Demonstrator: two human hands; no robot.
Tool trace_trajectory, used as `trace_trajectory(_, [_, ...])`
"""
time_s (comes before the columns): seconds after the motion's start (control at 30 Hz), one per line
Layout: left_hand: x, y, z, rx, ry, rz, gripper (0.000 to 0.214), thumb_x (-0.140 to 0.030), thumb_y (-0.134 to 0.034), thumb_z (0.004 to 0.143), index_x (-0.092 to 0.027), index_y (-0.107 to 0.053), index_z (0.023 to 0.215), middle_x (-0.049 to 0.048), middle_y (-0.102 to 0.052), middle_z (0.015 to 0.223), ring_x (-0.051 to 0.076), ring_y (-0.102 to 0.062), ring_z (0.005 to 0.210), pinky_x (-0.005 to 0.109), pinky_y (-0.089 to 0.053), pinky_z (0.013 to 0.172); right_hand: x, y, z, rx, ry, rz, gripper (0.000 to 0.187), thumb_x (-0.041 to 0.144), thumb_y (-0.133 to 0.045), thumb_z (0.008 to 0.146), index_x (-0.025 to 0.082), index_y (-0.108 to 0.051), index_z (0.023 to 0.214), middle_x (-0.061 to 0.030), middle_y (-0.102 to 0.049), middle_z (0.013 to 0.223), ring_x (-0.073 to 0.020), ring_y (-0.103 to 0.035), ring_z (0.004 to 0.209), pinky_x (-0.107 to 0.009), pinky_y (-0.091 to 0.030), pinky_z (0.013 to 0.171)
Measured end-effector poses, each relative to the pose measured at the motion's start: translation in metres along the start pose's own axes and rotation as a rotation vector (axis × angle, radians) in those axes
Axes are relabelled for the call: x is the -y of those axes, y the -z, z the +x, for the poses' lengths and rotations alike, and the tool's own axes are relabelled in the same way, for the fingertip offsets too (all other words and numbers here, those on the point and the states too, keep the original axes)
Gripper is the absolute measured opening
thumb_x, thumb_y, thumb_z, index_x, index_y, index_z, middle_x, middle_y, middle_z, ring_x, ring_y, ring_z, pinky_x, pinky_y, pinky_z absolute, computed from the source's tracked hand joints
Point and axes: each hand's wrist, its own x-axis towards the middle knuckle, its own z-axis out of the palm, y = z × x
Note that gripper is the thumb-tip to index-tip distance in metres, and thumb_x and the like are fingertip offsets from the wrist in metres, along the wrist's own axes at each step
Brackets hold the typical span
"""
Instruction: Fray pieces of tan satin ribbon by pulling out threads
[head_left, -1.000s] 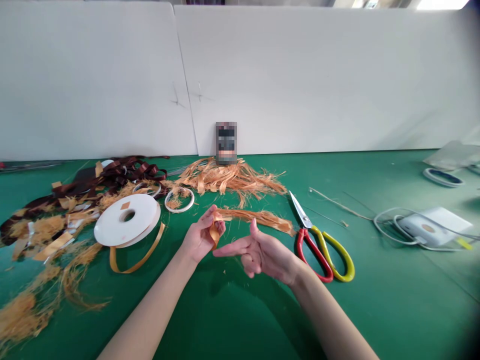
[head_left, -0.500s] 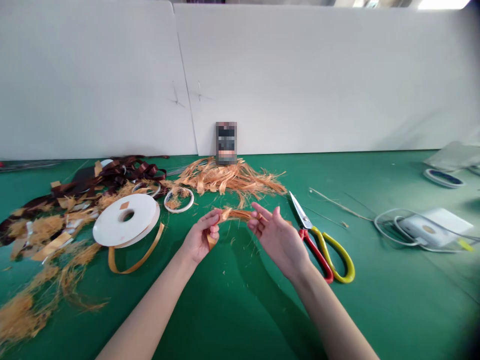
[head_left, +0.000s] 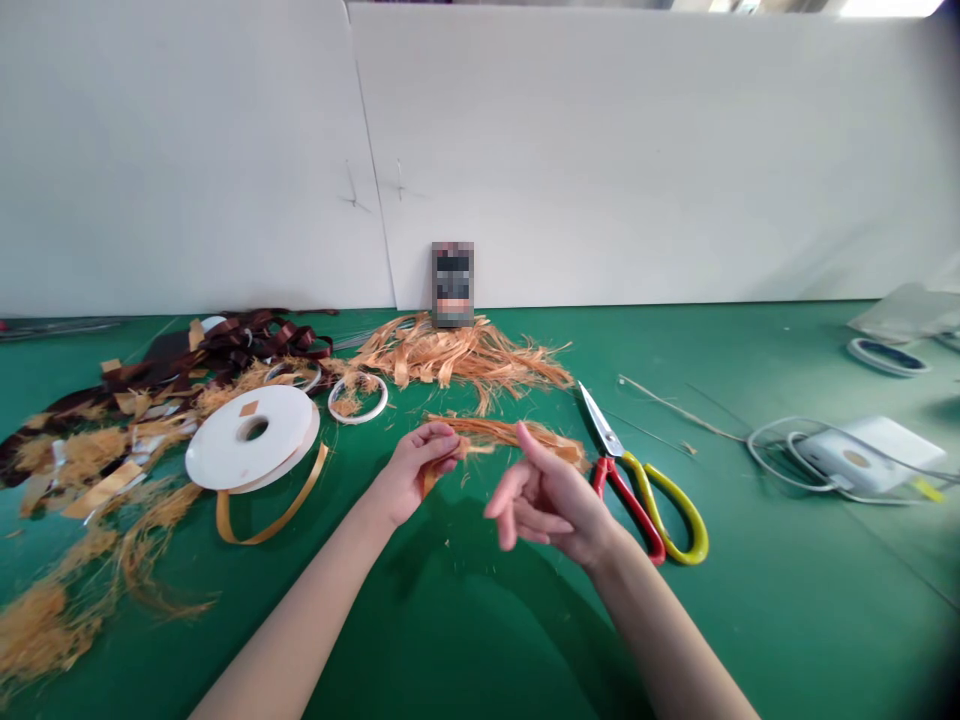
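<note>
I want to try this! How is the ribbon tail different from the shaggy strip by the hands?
The ribbon tail is smooth, but the shaggy strip is shredded into threads. The tail comes off a white roll; the strip sits in the left hand. Both are orange-gold.

I'm watching a green-covered table (head_left: 757, 600): left of the left hand (head_left: 411, 472) sit a white ribbon spool (head_left: 225, 450) and frayed orange ribbon scraps (head_left: 45, 630), ahead of the hands more shredded ribbon (head_left: 457, 355), and right of the right hand (head_left: 553, 503) red-and-yellow-handled scissors (head_left: 645, 510) and a white cabled device (head_left: 862, 455)
</note>
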Motion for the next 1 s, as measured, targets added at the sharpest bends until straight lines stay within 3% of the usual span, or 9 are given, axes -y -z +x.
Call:
trace_trajectory(0.17, [-0.006, -0.001, -0.001, -0.169, 0.047, -0.226, 0.013, 0.001, -0.061, 0.078, -0.012, -0.06, 0.077, -0.0001, -0.067, 0.068, 0.005, -0.065, 0.054, 0.007, -0.051, 0.047, -0.017, 0.003, 0.016, -0.51, 0.067, -0.282, 0.074, 0.068, -0.032, 0.086, 0.006, -0.073, 0.083, -0.015, -0.073, 0.074, -0.0055, -0.034, 0.036, -0.025, -0.035, 0.044])
trace_trajectory(0.27, [-0.006, 0.0, -0.003, -0.086, 0.076, -0.169, 0.015, 0.002, -0.062, 0.076, -0.013, -0.062, 0.08, 0.0007, -0.068, 0.073, 0.007, -0.067, 0.057, 0.008, -0.052, 0.047, -0.023, 0.009, 0.023, -0.728, 0.262, -0.234, 0.063, 0.066, -0.041, 0.084, 0.014, -0.069, 0.105, -0.0123, -0.069, 0.11, -0.0148, -0.063, 0.066, -0.033, -0.048, 0.077])
trace_trajectory(0.37, [-0.004, 0.0, -0.004, 0.04, 0.05, -0.1, 0.018, -0.001, -0.068, 0.073, -0.013, -0.065, 0.087, 0.0029, -0.072, 0.088, 0.007, -0.069, 0.065, 0.008, -0.053, 0.052, -0.019, 0.009, 0.023, -0.719, 0.474, -0.028, 0.048, 0.055, -0.04, 0.091, 0.021, -0.063, 0.116, -0.0052, -0.053, 0.137, -0.0191, -0.057, 0.115, -0.034, -0.034, 0.106])
trace_trajectory(0.47, [-0.001, -0.001, -0.005, 0.109, 0.027, 0.006, 0.028, -0.002, -0.073, 0.066, -0.012, -0.067, 0.091, 0.0049, -0.074, 0.087, 0.01, -0.07, 0.071, 0.011, -0.055, 0.06, -0.006, 0.003, 0.015, -0.545, 0.598, 0.21, 0.043, 0.043, -0.03, 0.097, 0.022, -0.064, 0.112, -0.0024, -0.049, 0.14, -0.0138, -0.049, 0.124, -0.029, -0.034, 0.107])
trace_trajectory(0.6, [0.004, -0.001, -0.001, 0.122, 0.024, 0.102, 0.029, -0.001, -0.076, 0.061, -0.01, -0.068, 0.088, 0.0072, -0.074, 0.08, 0.015, -0.071, 0.074, 0.018, -0.057, 0.065, 0.005, -0.001, 0.002, -0.343, 0.466, 0.294, 0.057, 0.041, -0.02, 0.099, 0.021, -0.072, 0.088, -0.0068, -0.072, 0.106, -0.0071, -0.061, 0.057, -0.023, -0.051, 0.064])
trace_trajectory(0.7, [0.004, -0.001, 0.001, 0.048, 0.004, 0.031, 0.023, 0.002, -0.073, 0.064, -0.01, -0.067, 0.083, 0.006, -0.074, 0.08, 0.013, -0.071, 0.075, 0.017, -0.057, 0.068, 0.001, -0.001, 0.001, -0.1, 0.169, 0.162, 0.083, 0.056, -0.007, 0.094, 0.013, -0.067, 0.056, -0.0113, -0.069, 0.056, -0.0022, -0.023, 0.024, -0.02, -0.025, 0.033])
trace_trajectory(0.8, [0.0, 0.0, 0.002, -0.061, -0.034, -0.129, 0.021, 0.006, -0.065, 0.071, -0.011, -0.065, 0.083, 0.0041, -0.073, 0.082, 0.01, -0.07, 0.072, 0.014, -0.056, 0.07, -0.007, 0.0, 0.006, 0.096, -0.099, -0.013, 0.093, 0.063, -0.004, 0.091, 0.005, -0.071, 0.063, -0.0172, -0.069, 0.057, -0.0023, -0.022, 0.023, -0.022, -0.015, 0.032])
trace_trajectory(0.87, [-0.004, 0.001, 0.001, -0.13, -0.043, -0.244, 0.021, 0.005, -0.059, 0.076, -0.011, -0.065, 0.087, 0.0034, -0.072, 0.083, 0.008, -0.07, 0.071, 0.012, -0.056, 0.068, -0.012, -0.001, 0.011, 0.005, -0.134, -0.099, 0.088, 0.063, -0.012, 0.092, 0.003, -0.073, 0.074, -0.0194, -0.073, 0.073, -0.0029, -0.034, 0.028, -0.021, -0.023, 0.035])
trace_trajectory(1.0, [-0.008, 0.0, -0.002, -0.165, 0.011, -0.336, 0.026, 0.005, -0.049, 0.082, -0.013, -0.063, 0.093, 0.0022, -0.072, 0.083, 0.007, -0.07, 0.071, 0.009, -0.055, 0.062, -0.015, 0.001, 0.018, -0.534, 0.091, -0.132, 0.058, 0.055, -0.034, 0.093, 0.009, -0.071, 0.091, -0.0158, -0.07, 0.106, -0.0126, -0.066, 0.062, -0.027, -0.05, 0.069])
